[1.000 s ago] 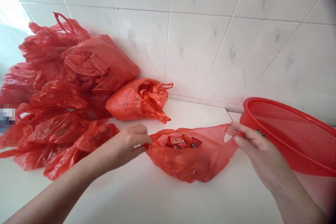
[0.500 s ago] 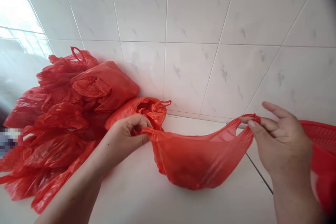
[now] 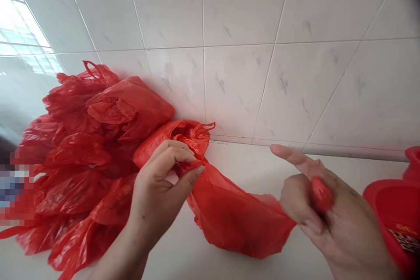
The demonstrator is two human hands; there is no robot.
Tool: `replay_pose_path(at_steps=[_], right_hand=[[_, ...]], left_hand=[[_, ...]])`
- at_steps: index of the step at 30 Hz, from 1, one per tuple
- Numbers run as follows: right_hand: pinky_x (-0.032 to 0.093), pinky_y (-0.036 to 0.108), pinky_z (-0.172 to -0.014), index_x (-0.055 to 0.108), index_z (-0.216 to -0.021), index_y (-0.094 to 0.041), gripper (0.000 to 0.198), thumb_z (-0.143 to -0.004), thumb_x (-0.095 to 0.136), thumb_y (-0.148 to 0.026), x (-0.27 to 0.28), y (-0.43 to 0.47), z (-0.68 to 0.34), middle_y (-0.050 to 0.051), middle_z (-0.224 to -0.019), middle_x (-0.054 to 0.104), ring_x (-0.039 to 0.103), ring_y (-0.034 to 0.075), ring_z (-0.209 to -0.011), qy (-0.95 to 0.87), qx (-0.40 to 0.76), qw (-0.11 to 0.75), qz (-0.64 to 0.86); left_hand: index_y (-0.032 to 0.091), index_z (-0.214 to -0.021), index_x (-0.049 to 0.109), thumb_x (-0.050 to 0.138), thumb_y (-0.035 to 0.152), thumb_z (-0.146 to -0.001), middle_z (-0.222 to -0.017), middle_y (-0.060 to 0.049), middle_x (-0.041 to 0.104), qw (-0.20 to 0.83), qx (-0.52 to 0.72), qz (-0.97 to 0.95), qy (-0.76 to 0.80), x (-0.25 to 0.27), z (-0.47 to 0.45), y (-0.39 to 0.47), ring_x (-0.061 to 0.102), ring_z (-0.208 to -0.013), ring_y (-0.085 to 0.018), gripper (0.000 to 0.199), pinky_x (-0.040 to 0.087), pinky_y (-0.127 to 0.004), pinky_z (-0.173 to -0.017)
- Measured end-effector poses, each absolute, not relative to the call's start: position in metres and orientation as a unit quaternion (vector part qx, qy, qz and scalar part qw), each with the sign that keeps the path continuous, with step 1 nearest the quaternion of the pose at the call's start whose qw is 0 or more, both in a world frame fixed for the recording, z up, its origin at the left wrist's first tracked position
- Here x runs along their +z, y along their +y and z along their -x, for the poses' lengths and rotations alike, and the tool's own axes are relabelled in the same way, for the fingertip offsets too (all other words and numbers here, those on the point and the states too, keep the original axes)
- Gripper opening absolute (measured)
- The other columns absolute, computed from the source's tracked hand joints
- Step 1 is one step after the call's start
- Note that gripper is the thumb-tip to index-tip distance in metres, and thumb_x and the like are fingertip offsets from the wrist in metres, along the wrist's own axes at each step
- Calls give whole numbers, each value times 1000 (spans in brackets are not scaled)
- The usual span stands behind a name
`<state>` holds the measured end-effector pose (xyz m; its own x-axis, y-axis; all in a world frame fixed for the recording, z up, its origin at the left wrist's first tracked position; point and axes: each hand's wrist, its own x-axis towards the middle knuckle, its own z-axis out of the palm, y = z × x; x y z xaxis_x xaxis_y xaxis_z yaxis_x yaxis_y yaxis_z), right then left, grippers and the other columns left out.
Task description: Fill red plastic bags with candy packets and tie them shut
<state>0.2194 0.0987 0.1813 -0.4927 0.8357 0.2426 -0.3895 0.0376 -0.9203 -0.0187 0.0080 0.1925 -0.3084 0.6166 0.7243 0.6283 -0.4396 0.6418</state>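
Note:
A thin red plastic bag stretches between my two hands above the pale surface, its lower part sagging. My left hand pinches one gathered end between thumb and fingers. The other end runs into my right hand, whose fingers are curled round it while the index finger points out to the left; a bunched bit of red plastic pokes out of this fist. Some motion blur softens the right fingers. What the bag contains, if anything, cannot be seen through the plastic.
Several filled red plastic bags are heaped at the left against the tiled wall. Another red bag lies right behind my left hand. At the right edge stands a red plastic container with a printed label.
My right hand has turned over, closing round the bag's end and moving lower. The bag hangs lower on that side. The view has shifted slightly, showing the red container at right.

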Motion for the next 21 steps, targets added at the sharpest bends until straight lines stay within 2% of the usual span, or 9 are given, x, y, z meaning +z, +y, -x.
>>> replay_pose_path(at_steps=[3,6,8,10,11,13,16,19,21], right_hand=[[29,22,-38,46,-135,-30,52,-88,50,-49,184,69,-213,-5,-41,47,33,10,-36,-600,661,387,232],[39,24,-48,40,-140,-32,63,-81,60,-40,185,48,-200,-6,-50,52,43,11,-44,-633,668,274,280],[42,25,-55,56,-124,-30,45,-79,62,-36,182,46,-190,-5,-57,52,47,11,-53,-683,640,221,274],[41,25,-58,66,-92,-24,20,-82,59,-40,177,54,-183,-3,-62,50,47,12,-58,-718,606,222,260],[39,24,-57,64,-79,-21,24,-85,56,-43,173,60,-181,-2,-63,49,45,11,-59,-717,599,238,265],[35,23,-54,60,-71,-19,36,-88,52,-50,167,73,-181,-2,-61,44,40,10,-57,-685,607,274,294],[33,23,-53,61,-78,-18,38,-88,51,-53,161,86,-183,-3,-59,38,35,10,-57,-627,647,293,320],[33,23,-52,59,-75,-18,39,-89,49,-53,157,89,-184,-2,-63,38,36,11,-59,-591,676,304,320],[31,23,-50,54,-65,-17,44,-91,45,-52,156,90,-185,-2,-60,39,35,10,-56,-614,660,301,312]], left_hand=[[23,-81,61,65,11,-79,-86,0,55,104,-561,618,-541,190,4,2,55,-82,-13,13,47,-28,-70],[24,-82,62,65,10,-80,-78,2,54,43,-550,670,-496,187,-12,-4,55,-72,-11,15,48,-25,-61],[24,-88,62,64,10,-82,-78,1,57,-54,-552,707,-439,183,-21,-6,56,-71,-10,15,50,-24,-61],[24,-100,60,64,13,-82,-88,-2,61,-118,-561,717,-397,179,-26,-5,60,-84,-14,21,54,-27,-71],[23,-105,59,64,14,-83,-96,-5,62,-119,-569,712,-394,177,-27,-4,59,-92,-17,25,54,-30,-76],[23,-109,57,63,11,-82,-104,-7,59,-73,-579,697,-416,173,-27,0,57,-100,-19,31,53,-31,-80],[23,-104,59,65,7,-79,-97,-3,57,-15,-527,726,-442,166,-25,7,57,-89,-14,31,51,-25,-75],[24,-110,59,68,10,-77,-99,-3,57,-7,-447,772,-452,157,-28,16,57,-87,-14,36,50,-26,-76],[22,-100,63,64,12,-82,-90,-3,58,20,-425,777,-464,152,-28,22,55,-80,-14,21,48,-27,-72]])
